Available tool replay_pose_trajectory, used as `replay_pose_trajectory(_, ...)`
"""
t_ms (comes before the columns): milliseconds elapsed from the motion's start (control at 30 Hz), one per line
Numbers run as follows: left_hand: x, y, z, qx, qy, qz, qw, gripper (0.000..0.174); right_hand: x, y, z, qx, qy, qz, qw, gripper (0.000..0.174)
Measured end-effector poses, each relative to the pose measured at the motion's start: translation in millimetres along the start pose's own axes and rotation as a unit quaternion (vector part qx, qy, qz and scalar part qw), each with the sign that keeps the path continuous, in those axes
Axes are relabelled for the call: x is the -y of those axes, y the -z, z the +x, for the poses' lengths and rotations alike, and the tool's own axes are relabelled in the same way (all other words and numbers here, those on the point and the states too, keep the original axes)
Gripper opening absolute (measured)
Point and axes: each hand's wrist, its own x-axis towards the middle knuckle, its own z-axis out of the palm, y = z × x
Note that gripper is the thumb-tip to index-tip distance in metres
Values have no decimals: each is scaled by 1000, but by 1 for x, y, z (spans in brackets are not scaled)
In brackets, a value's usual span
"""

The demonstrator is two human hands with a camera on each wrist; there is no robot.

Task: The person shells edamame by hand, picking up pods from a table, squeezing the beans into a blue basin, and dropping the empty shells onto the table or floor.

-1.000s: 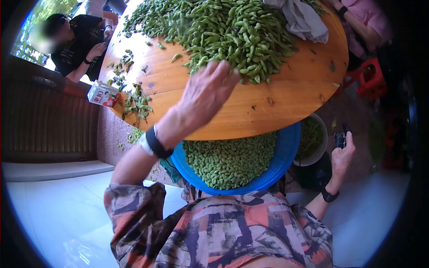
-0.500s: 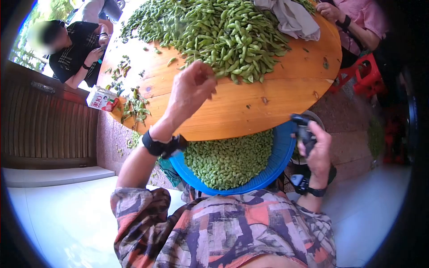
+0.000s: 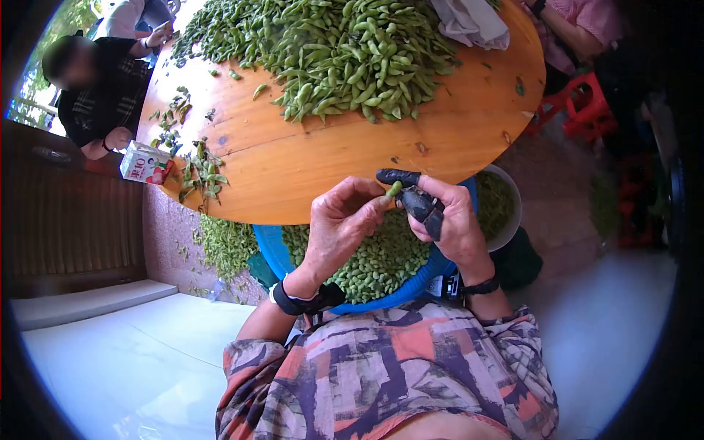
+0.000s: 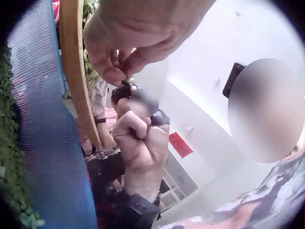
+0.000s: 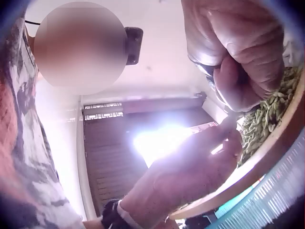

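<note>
Here, left grip (image 3: 339, 226), right grip (image 3: 453, 218) apparently pinch pod (image 3: 394, 189) near table edge (image 3: 275, 218).

- see the wooden table (image 3: 293, 161), upper middle of the frame?
- yes, bearing heaped green pods (image 3: 352, 66) at top, pale cloth (image 3: 473, 26) upper right.
- and at left?
- carrying a carton (image 3: 144, 163), loose pods (image 3: 204, 176).

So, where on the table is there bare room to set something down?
The front strip of the table, between the pod heap and the near edge, right of the loose pods; also right of the heap, nearer than the cloth, apart from scattered scraps. Crowded: the heaped far side and the left edge around the carton.
</note>
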Motion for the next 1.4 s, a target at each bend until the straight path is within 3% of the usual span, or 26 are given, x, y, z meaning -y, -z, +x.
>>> replay_pose_trajectory(133, 2, 0, -2, 24, 48, 8, 999, 8, -6, 8, 1, -5, 14, -25, 1000, 19)
replay_pose_trajectory(200, 1, 2, 0, 34, 104, -67, 992, 8, -9, 13, 0, 40, 0, 60, 997, 18)
replay_pose_trajectory(333, 5, -5, -1, 4, 79, -63, 995, 7, -5, 12, -1, 58, -24, 89, 994, 18)
replay_pose_trajectory(400, 7, -9, -1, -1, 66, -83, 994, 9, -4, 7, -3, 23, 10, 0, 1000, 18)
replay_pose_trajectory(500, 5, -11, -2, -5, 67, -45, 997, 9, -10, 11, -4, 22, 18, -21, 999, 17)
replay_pose_trajectory(633, 1, -14, -4, -14, 80, -22, 996, 8, -13, 20, -7, 60, -20, 67, 996, 16)
replay_pose_trajectory(833, 8, -11, -8, 2, 87, -20, 996, 9, -13, 13, -7, -7, 50, -12, 999, 18)
replay_pose_trajectory(900, 9, -8, -9, 46, 148, -198, 968, 8, -19, 19, -7, 65, 14, 130, 989, 25)
replay_pose_trajectory(933, 16, -3, -9, 97, 151, -269, 946, 9, -22, 21, -7, 65, 13, 131, 989, 25)
replay_pose_trajectory(1000, 18, -2, -9, 115, 168, -303, 931, 10, -27, 24, -6, 115, -49, 287, 950, 33)
replay_pose_trajectory(1067, 16, -3, -7, 134, 183, -336, 914, 12, -23, 24, -8, 106, -43, 262, 958, 27)
replay_pose_trajectory(1133, 8, -9, -6, 93, 115, -123, 981, 13, -14, 22, -12, 95, -37, 238, 966, 21)
replay_pose_trajectory(1167, 3, -13, -6, 71, 78, -14, 994, 15, -7, 18, -15, 39, 1, 73, 997, 16)
replay_pose_trajectory(1200, -4, -21, -6, 34, 78, -13, 996, 23, -3, 15, -16, -18, 39, -94, 995, 15)
replay_pose_trajectory(1233, -1, -18, -5, 35, 78, -13, 996, 23, -5, 13, -16, -18, 39, -94, 995, 15)
replay_pose_trajectory(1300, 4, -10, -1, 104, 30, 130, 986, 28, -10, 9, -15, -30, 174, -259, 950, 25)
replay_pose_trajectory(1333, 1, -10, -1, 95, 32, 210, 972, 20, -9, 3, -16, -46, 193, -239, 950, 25)
replay_pose_trajectory(1367, -4, -11, -1, 93, 32, 210, 973, 20, -9, 5, -15, -45, 193, -239, 951, 25)
replay_pose_trajectory(1400, -8, -10, -1, 102, -13, 270, 957, 18, -10, 8, -15, -43, 176, -234, 955, 25)
